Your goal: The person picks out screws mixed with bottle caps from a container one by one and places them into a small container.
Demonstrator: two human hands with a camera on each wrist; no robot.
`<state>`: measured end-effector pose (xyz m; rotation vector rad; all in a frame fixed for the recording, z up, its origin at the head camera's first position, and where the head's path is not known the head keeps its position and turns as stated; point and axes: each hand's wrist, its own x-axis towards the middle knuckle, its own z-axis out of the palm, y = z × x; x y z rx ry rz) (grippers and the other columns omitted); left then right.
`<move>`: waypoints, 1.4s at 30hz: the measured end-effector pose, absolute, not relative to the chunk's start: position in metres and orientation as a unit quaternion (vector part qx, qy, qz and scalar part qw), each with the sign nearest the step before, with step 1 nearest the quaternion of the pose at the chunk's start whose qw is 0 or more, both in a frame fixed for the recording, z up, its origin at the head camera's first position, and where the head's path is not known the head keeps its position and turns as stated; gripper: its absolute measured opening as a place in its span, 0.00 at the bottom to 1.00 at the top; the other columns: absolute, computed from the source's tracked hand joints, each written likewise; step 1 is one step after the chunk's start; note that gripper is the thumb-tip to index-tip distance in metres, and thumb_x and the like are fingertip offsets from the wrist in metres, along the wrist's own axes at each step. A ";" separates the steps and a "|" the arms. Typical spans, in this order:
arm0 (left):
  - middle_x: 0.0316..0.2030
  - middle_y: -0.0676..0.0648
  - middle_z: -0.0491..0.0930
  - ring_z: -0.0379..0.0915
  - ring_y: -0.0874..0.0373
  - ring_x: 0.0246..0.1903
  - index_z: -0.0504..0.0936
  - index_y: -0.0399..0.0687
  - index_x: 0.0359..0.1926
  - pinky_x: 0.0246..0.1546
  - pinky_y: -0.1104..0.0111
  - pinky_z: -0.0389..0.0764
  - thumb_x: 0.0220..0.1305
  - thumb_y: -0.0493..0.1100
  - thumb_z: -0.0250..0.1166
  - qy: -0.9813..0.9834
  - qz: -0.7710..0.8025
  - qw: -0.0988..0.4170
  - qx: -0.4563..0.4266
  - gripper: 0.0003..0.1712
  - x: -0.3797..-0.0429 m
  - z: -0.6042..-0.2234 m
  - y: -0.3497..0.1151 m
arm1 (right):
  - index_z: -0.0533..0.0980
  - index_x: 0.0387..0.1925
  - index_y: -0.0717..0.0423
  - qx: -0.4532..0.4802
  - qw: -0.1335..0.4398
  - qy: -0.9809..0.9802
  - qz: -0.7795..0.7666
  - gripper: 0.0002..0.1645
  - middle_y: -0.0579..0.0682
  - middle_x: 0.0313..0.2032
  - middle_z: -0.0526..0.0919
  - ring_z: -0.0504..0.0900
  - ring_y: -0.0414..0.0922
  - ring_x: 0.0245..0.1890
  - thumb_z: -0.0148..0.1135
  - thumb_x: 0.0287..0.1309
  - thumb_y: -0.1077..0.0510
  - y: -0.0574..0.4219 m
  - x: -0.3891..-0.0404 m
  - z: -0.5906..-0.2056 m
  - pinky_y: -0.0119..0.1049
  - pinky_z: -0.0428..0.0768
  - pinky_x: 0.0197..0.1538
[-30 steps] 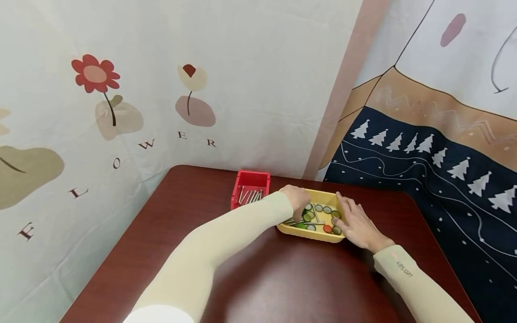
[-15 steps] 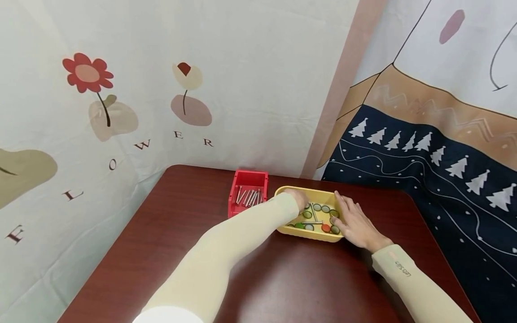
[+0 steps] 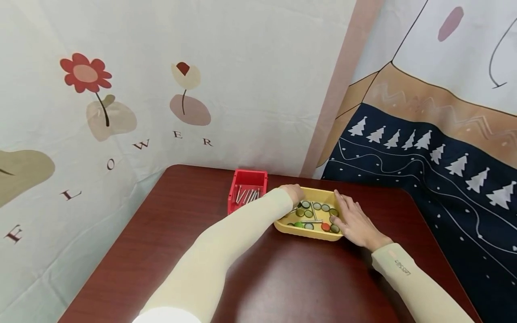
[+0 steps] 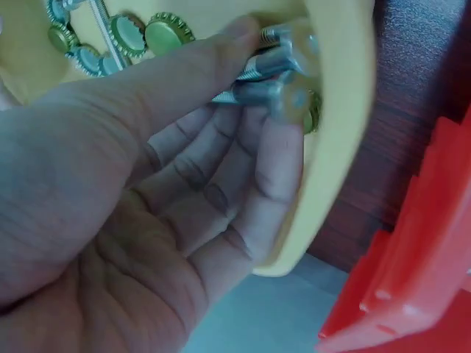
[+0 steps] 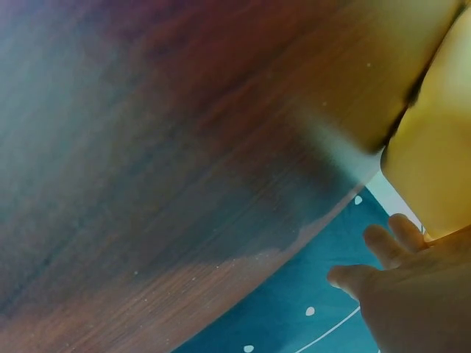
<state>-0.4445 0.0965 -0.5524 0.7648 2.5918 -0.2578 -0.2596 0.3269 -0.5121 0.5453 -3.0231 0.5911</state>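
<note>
My left hand [image 3: 293, 194] is over the left end of the yellow tray [image 3: 311, 235]. In the left wrist view its thumb and fingers pinch several metal bolts [image 4: 268, 92], heads close to the tray's end wall. Green and pale bottle caps [image 4: 166, 32] lie on the tray floor, with a red cap [image 3: 325, 227] toward the right. Loose bolts [image 3: 312, 221] lie among them. My right hand [image 3: 358, 224] rests along the tray's right end, fingers extended outside the wall and thumb over the rim. The right wrist view catches its fingertips [image 5: 342, 277] beside the tray wall.
A red bin [image 3: 261, 178] with several bolts inside stands just left of the tray on the dark brown table [image 3: 299, 278]. My left forearm crosses in front of the bin. Printed cloth [image 3: 258, 89] hangs behind the table's far edge.
My left hand has drawn up and toward the tray's left end, uncovering more caps. Bolts seen lying under it a second ago no longer show there. The right hand stays in place.
</note>
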 end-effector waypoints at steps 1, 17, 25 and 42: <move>0.58 0.51 0.90 0.83 0.57 0.46 0.92 0.61 0.52 0.45 0.59 0.92 0.82 0.42 0.69 0.930 -0.102 0.205 0.289 0.08 -0.443 -0.549 0.094 | 0.42 0.97 0.54 0.174 0.007 -0.966 0.188 0.55 0.70 0.88 0.60 0.64 0.71 0.87 0.59 0.85 0.47 0.327 -0.259 -0.512 0.85 0.53 0.87; 0.53 0.51 0.90 0.82 0.61 0.48 0.92 0.50 0.62 0.52 0.65 0.92 0.69 0.38 0.86 0.943 -0.035 0.153 0.295 0.23 -0.326 -0.410 0.047 | 0.44 0.96 0.57 0.178 0.018 -0.966 0.188 0.55 0.71 0.86 0.62 0.66 0.71 0.86 0.60 0.85 0.48 0.327 -0.256 -0.511 0.85 0.55 0.86; 0.57 0.47 0.90 0.82 0.58 0.48 0.92 0.47 0.62 0.48 0.64 0.89 0.71 0.38 0.84 0.937 0.046 0.158 0.310 0.21 -0.325 -0.408 0.034 | 0.45 0.96 0.58 0.179 0.015 -0.966 0.186 0.54 0.70 0.86 0.62 0.65 0.70 0.86 0.59 0.85 0.46 0.327 -0.257 -0.511 0.85 0.54 0.87; 0.42 0.43 0.92 0.83 0.61 0.31 0.91 0.42 0.68 0.32 0.73 0.86 0.76 0.35 0.79 0.908 0.201 0.210 0.303 0.23 -0.330 -0.397 0.010 | 0.45 0.96 0.57 0.181 0.020 -0.963 0.197 0.54 0.70 0.86 0.62 0.65 0.70 0.87 0.59 0.84 0.48 0.324 -0.256 -0.511 0.86 0.54 0.86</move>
